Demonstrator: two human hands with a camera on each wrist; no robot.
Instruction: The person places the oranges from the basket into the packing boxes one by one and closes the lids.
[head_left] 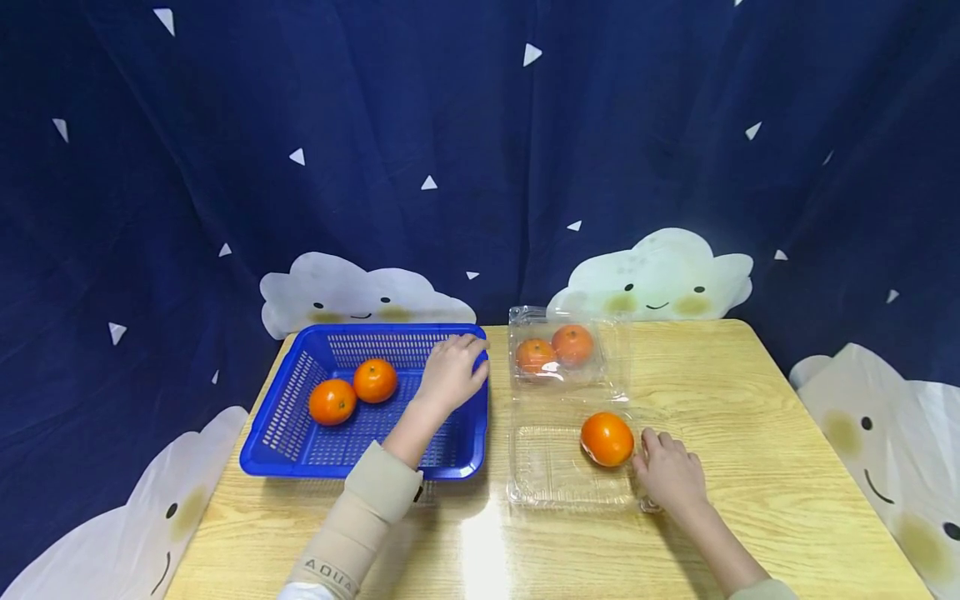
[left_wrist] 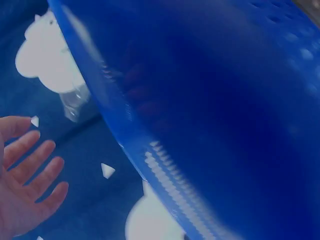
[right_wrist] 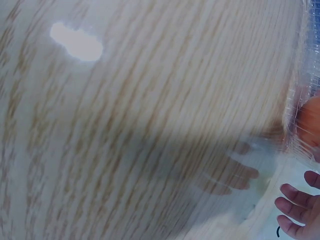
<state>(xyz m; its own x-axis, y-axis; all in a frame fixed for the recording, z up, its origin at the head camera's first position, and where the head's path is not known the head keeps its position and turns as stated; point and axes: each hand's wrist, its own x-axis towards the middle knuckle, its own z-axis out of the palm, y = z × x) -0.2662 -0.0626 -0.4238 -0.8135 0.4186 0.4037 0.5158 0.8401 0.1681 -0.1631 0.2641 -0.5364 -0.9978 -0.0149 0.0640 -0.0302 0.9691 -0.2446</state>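
Observation:
My left hand [head_left: 452, 372] hangs over the right end of a blue plastic basket [head_left: 251, 454], fingers loosely spread and holding nothing. The left wrist view shows its fingers apart beside the basket's wall. Two oranges [head_left: 333, 402] lie in the basket's left half. My right hand [head_left: 672, 472] is at the right edge of a clear plastic clamshell box [head_left: 551, 467], its fingers slightly bent with nothing in them. Just left of its fingertips, an orange [head_left: 607, 439] sits in the box's front part.
Behind the front part, two more oranges [head_left: 573, 345] show through clear plastic. Basket and box stand side by side on a wooden table [head_left: 750, 417]. A dark blue curtain [head_left: 480, 125] with clouds and triangles hangs at the table's back edge.

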